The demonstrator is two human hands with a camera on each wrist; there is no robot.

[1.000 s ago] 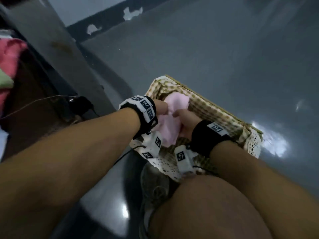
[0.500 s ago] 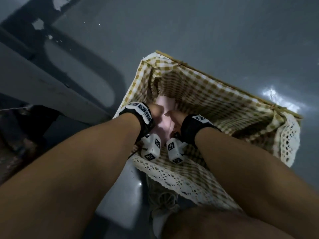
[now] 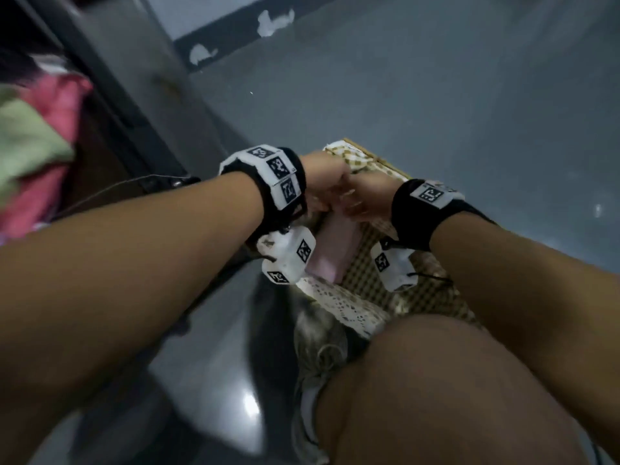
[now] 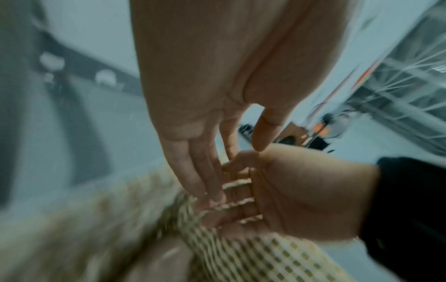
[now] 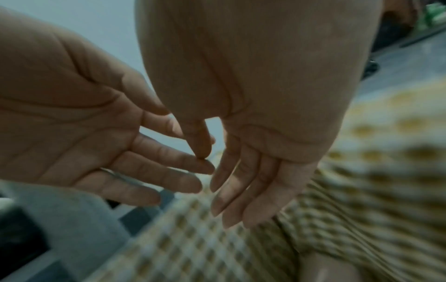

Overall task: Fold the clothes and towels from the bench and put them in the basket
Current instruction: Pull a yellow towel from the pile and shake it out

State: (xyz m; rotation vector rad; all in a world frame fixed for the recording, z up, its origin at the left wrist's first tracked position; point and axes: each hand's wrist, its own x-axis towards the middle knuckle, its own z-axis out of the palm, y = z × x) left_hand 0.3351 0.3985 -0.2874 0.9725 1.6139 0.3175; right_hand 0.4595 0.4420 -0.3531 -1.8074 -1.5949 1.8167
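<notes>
Head view shows the folded pink cloth (image 3: 332, 250) lying inside the gingham-lined basket (image 3: 365, 273), near its left wall, partly hidden behind the left wrist camera. Both hands hover just above it: the left hand (image 4: 212, 106) and the right hand (image 5: 253, 114) have their fingers straight and loose, holding nothing, fingertips almost touching each other. The likely trouble is a trailing finger or the dangling wrist unit catching the cloth's top layer and pulling the fold open as the hands lift away; a snag on the lace trim (image 3: 339, 303) could also tug the liner askew. Room is tight on the near side, where a knee (image 3: 453, 380) crowds the basket rim, and to the left by the bench (image 3: 110, 105) with its unfolded pink and green clothes (image 3: 37, 142); the grey floor (image 3: 453, 105) beyond lies open.
</notes>
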